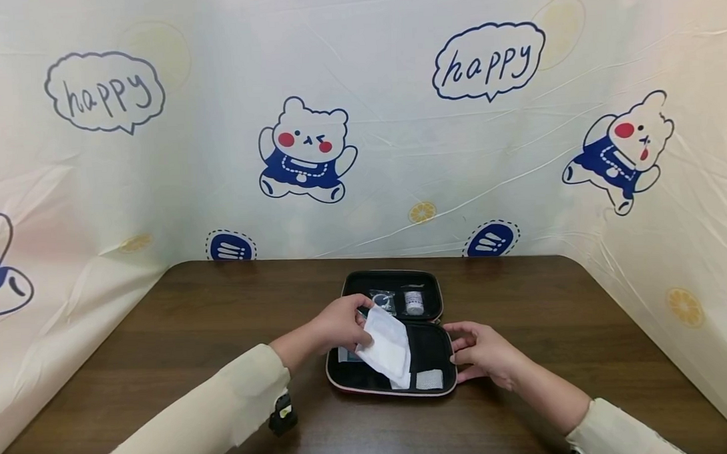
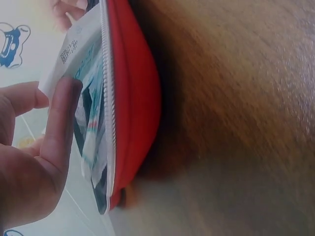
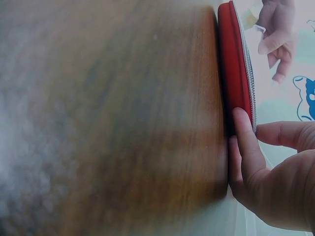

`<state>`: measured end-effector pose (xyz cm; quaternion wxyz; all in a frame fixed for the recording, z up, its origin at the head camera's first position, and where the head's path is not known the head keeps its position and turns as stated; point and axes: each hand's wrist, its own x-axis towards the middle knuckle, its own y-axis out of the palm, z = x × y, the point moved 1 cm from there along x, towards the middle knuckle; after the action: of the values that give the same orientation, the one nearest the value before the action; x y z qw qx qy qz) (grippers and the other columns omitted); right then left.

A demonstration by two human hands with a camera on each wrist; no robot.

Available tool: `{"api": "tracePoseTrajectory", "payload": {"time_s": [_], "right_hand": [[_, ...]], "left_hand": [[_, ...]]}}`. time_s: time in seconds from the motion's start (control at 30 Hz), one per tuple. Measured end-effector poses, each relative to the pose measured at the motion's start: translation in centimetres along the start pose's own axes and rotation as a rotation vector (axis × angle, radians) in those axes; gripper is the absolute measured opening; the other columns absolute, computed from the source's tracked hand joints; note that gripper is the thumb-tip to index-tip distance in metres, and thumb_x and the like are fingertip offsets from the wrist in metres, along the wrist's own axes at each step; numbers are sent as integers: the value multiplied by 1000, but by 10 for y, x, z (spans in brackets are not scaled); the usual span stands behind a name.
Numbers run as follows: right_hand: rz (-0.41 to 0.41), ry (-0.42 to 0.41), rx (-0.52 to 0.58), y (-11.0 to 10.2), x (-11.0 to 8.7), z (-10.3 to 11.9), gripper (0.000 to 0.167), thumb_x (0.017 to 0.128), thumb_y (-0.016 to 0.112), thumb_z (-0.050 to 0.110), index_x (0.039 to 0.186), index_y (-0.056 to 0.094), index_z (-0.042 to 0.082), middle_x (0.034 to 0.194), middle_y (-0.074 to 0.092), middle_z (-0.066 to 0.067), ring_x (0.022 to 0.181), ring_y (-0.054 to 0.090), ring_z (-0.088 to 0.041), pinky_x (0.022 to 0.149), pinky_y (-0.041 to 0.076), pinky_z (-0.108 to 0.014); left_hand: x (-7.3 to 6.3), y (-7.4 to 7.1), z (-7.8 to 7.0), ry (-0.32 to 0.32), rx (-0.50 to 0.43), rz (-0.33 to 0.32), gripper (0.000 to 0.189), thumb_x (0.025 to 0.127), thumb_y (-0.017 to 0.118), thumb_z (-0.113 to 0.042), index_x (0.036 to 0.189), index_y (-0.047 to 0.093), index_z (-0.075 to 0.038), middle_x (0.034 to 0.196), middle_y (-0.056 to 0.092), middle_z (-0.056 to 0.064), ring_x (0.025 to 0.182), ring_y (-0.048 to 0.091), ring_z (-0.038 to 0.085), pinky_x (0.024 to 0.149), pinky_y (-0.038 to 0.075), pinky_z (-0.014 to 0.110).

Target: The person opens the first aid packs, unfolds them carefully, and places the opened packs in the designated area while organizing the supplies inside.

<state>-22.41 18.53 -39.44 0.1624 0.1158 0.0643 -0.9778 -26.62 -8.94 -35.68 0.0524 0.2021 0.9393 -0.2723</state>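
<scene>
An open zip case (image 1: 429,341), black inside and red outside, lies on the table. My left hand (image 1: 341,322) pinches a flat white packet (image 1: 384,343) by its upper left corner, over the near half of the case. Small printed digits show on the packet (image 2: 69,54) in the left wrist view. At the case's right edge, my right hand (image 1: 487,355) grips the rim. Its thumb touches the zipper and its fingers lie along the red side (image 3: 231,54) in the right wrist view. Below the packet, more flat wrapped packets (image 2: 91,132) are partly hidden.
In the far half of the case are a small white bottle (image 1: 413,303) and a clear bag (image 1: 383,300). A white textured roll (image 1: 429,380) sits at the near right of the case. The brown wooden table (image 1: 522,295) reaches back to a printed curtain (image 1: 385,153).
</scene>
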Motion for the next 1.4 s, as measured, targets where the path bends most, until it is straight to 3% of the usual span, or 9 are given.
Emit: {"api": "tracePoseTrajectory", "payload": {"time_s": [0.47, 0.63, 1.2, 1.4], "right_hand": [[15, -27, -12, 2, 1, 0, 65, 83, 60, -15, 142, 34, -11, 105, 57, -23, 79, 63, -24, 63, 60, -43], [14, -36, -17, 1, 0, 1, 65, 82, 61, -15, 141, 34, -10, 105, 57, -24, 80, 63, -25, 64, 60, -44], [-14, 3, -35, -2, 1, 1, 64, 82, 61, -15, 140, 37, -8, 104, 55, -22, 79, 63, -26, 65, 60, -44], [-12, 13, -19, 0, 3, -1, 64, 82, 61, -15, 141, 37, -7, 104, 54, -22, 79, 63, -26, 65, 60, -45]], "left_hand": [[1, 12, 1, 6, 27, -21, 64, 74, 79, 9, 131, 52, -3, 85, 55, 12, 72, 57, 22, 55, 58, 32], [2, 20, 1, 14, -7, -26, 65, 72, 79, 11, 131, 52, -1, 82, 54, 12, 70, 55, 20, 53, 58, 32], [5, 41, -2, 20, -22, -54, 62, 71, 80, 10, 126, 53, 1, 82, 55, 11, 69, 56, 18, 51, 57, 31], [0, 34, -4, 7, 51, -38, 61, 73, 82, 3, 127, 55, 0, 73, 59, 10, 52, 57, 15, 47, 55, 28]]}}
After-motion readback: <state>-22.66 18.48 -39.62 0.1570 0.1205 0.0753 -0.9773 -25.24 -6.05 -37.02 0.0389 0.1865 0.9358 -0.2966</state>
